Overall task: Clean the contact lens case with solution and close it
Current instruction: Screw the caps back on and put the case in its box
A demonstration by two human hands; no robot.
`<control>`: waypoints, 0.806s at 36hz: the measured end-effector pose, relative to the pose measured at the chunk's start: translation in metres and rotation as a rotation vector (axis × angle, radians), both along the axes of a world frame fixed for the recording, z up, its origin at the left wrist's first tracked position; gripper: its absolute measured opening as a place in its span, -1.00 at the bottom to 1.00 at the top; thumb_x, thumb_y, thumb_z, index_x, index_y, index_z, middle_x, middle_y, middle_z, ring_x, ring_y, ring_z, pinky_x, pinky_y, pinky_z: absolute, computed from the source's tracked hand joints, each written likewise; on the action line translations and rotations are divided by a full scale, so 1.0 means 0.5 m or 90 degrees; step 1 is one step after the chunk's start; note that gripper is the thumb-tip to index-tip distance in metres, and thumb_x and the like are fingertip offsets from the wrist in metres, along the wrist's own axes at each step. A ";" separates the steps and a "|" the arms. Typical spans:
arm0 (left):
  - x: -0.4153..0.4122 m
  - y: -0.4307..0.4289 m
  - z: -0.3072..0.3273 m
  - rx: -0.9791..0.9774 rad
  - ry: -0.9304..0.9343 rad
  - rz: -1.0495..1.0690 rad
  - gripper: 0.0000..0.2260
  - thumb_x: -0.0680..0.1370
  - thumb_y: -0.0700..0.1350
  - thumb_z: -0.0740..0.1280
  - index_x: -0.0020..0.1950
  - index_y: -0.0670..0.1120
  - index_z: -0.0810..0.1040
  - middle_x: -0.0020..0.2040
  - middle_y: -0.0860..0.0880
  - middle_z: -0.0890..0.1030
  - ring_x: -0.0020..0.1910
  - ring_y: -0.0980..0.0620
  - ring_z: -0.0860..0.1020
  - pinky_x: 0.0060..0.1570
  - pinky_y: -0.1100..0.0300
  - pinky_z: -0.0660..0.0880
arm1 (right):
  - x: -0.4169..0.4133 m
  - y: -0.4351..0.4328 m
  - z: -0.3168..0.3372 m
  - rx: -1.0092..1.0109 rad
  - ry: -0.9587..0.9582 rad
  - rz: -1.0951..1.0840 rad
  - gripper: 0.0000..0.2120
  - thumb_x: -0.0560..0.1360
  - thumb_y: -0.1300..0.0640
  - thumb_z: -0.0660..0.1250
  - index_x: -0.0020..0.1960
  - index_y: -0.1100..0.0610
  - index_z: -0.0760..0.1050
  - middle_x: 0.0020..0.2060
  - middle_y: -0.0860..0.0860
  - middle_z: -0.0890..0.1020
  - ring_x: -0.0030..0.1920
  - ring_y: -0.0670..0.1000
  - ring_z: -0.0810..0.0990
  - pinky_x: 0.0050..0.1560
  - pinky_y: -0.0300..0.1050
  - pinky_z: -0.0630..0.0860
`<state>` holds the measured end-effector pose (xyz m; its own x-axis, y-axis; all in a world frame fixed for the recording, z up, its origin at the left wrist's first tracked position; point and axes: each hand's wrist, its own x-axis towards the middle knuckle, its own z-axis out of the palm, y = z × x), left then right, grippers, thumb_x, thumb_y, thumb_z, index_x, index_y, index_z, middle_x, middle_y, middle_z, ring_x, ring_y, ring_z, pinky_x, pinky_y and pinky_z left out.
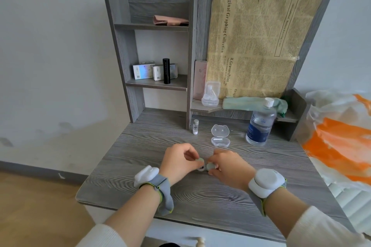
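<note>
Desk (140, 190) centre, off its edges: left hand (178, 163) and right hand (230, 168) pinch lens case (203, 167)

Both forearms reach forward out of white sleeves (321, 228) and converge at centre, wrists low. The left hand (177, 161) and right hand (230, 167) meet backs-up with fingers curled. The thumb and fingertips of each pinch one end of the contact lens case (205, 166) between them. A white unit (265, 181) on a grey strap rides each wrist.
</note>
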<state>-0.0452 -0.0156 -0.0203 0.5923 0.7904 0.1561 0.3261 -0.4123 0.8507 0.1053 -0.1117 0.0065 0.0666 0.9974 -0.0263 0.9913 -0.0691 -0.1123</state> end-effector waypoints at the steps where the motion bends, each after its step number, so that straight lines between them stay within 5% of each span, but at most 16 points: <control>1: -0.002 -0.003 -0.002 0.001 0.008 -0.006 -0.84 0.25 -0.07 0.57 -0.30 0.02 0.60 -0.27 0.02 0.68 -0.27 0.12 0.63 -0.17 0.21 0.58 | 0.000 0.000 0.000 0.001 0.000 0.000 -0.78 0.51 0.01 0.25 0.03 0.13 0.50 -0.01 0.06 0.49 0.04 0.15 0.52 0.02 -0.02 0.44; 13: -0.005 -0.015 -0.005 0.105 0.108 -0.060 -0.72 0.32 -0.09 0.50 0.02 0.06 0.65 -0.17 0.10 0.68 -0.20 0.22 0.61 -0.09 0.34 0.54 | -0.003 -0.001 0.001 0.005 -0.007 -0.001 -0.75 0.52 0.01 0.25 0.06 0.17 0.50 0.03 0.08 0.50 0.07 0.16 0.51 0.04 -0.04 0.43; 20: 0.005 -0.022 0.009 0.189 0.182 -0.082 -0.78 0.38 -0.08 0.39 0.01 0.08 0.66 -0.10 0.03 0.65 -0.09 0.04 0.59 -0.02 0.14 0.53 | -0.002 -0.002 0.002 0.013 0.009 0.005 -0.80 0.51 0.04 0.25 0.02 0.14 0.52 0.01 0.08 0.50 0.07 0.16 0.51 0.04 -0.05 0.42; 29: 0.011 -0.018 0.006 0.224 0.208 -0.079 -0.73 0.35 -0.03 0.40 0.04 0.10 0.64 -0.11 0.06 0.63 -0.10 0.04 0.57 -0.08 0.20 0.50 | 0.000 0.000 -0.001 0.014 0.002 0.006 -0.78 0.51 0.03 0.24 0.06 0.14 0.52 0.01 0.07 0.50 0.07 0.14 0.51 0.03 -0.05 0.42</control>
